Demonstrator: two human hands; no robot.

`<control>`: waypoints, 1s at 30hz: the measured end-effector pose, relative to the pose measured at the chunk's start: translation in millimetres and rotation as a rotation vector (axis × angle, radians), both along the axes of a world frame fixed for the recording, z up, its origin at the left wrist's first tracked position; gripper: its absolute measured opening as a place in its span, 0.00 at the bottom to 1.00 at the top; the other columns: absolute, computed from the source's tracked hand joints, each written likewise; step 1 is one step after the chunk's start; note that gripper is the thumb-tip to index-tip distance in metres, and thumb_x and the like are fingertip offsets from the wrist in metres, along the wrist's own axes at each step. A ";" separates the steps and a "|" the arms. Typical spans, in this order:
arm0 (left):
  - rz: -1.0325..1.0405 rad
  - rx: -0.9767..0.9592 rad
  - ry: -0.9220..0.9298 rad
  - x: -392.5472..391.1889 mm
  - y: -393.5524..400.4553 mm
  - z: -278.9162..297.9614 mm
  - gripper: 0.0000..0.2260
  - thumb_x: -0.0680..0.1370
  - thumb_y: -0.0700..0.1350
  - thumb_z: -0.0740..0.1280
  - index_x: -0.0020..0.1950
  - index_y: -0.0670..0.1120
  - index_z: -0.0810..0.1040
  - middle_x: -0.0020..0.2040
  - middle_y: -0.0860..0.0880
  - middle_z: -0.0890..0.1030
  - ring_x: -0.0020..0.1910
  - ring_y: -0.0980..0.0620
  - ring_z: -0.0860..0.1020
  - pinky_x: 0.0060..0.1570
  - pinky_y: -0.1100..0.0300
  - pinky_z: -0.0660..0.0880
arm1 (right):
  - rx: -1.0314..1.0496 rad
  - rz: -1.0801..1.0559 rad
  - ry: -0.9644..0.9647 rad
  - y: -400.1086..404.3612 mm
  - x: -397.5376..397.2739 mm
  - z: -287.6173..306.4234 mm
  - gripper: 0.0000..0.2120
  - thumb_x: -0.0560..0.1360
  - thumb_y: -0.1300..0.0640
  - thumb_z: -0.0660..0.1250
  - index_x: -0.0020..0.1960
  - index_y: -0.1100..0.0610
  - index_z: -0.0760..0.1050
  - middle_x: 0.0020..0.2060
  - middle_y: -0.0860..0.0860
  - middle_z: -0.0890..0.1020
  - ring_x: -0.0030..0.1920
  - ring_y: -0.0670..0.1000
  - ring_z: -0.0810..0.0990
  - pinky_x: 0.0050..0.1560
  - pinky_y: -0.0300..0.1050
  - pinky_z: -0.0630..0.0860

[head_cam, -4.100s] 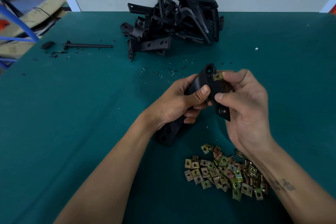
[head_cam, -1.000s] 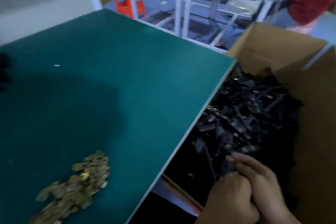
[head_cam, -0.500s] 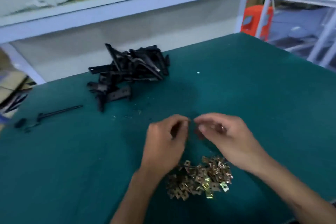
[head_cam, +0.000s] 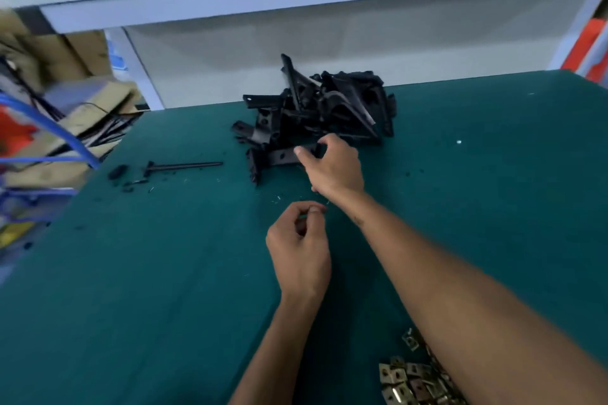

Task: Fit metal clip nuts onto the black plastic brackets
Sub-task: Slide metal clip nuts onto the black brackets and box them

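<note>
Care is needed as the right hand (head_cam: 335, 164), fingers curled on a bracket (head_cam: 286, 156) at the pile (head_cam: 316, 108), lifts only this one, while the left hand (head_cam: 301, 248) pinches something small.

clip nuts (head_cam: 415, 383) partly hidden by right forearm, cut off at bottom edge

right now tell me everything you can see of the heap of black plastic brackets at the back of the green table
The heap of black plastic brackets is a loose tangle of matte black angled pieces with flat arms and round holes, some jutting upward, others lying flat. It sits near the far edge of the green table, below a white shelf. The right hand reaches its front edge, fingers curled at a flat bracket there. Small black crumbs lie scattered nearby.
</note>
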State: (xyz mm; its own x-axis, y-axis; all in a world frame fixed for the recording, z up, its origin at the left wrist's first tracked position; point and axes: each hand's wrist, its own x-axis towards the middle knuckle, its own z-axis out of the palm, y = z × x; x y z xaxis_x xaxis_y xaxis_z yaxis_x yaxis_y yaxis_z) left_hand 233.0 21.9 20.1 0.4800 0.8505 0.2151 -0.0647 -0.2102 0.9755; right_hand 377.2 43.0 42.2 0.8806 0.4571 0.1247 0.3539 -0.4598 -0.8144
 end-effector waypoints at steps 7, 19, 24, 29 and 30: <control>-0.079 -0.070 -0.023 0.0 -0.9 1.8 0.09 0.80 0.45 0.64 0.42 0.49 0.82 0.33 0.50 0.78 0.31 0.58 0.71 0.34 0.63 0.70 | 0.333 0.023 0.106 -25.7 -23.7 12.9 0.09 0.73 0.56 0.69 0.37 0.59 0.74 0.28 0.54 0.82 0.26 0.54 0.83 0.28 0.58 0.80; -0.363 -0.967 -0.573 -2.8 12.9 21.8 0.20 0.87 0.53 0.52 0.67 0.40 0.73 0.57 0.42 0.85 0.52 0.46 0.85 0.46 0.57 0.81 | 0.289 0.082 0.124 -147.4 -166.0 4.4 0.15 0.75 0.44 0.67 0.42 0.56 0.78 0.30 0.54 0.83 0.31 0.60 0.81 0.33 0.63 0.78; -0.523 -0.668 -0.189 -9.2 10.4 18.5 0.20 0.87 0.51 0.52 0.66 0.38 0.75 0.40 0.51 0.82 0.25 0.55 0.72 0.22 0.64 0.67 | 0.182 0.214 -0.570 -216.3 -175.0 -3.4 0.08 0.79 0.56 0.67 0.49 0.55 0.85 0.35 0.45 0.82 0.29 0.45 0.77 0.28 0.43 0.75; -0.735 -0.479 -0.108 -8.7 -8.2 12.8 0.13 0.84 0.47 0.61 0.57 0.37 0.74 0.55 0.45 0.84 0.28 0.48 0.74 0.24 0.60 0.70 | 0.221 -0.012 -0.415 -280.4 -140.1 -8.6 0.07 0.76 0.66 0.73 0.50 0.56 0.85 0.41 0.44 0.85 0.41 0.45 0.84 0.41 0.38 0.79; -0.808 -0.427 -0.079 -9.4 -11.1 10.6 0.13 0.83 0.48 0.63 0.57 0.38 0.76 0.56 0.43 0.83 0.29 0.47 0.75 0.25 0.59 0.71 | 0.197 -0.023 -0.344 -288.3 -134.2 -9.1 0.11 0.74 0.70 0.74 0.50 0.55 0.85 0.42 0.43 0.85 0.44 0.46 0.84 0.45 0.35 0.78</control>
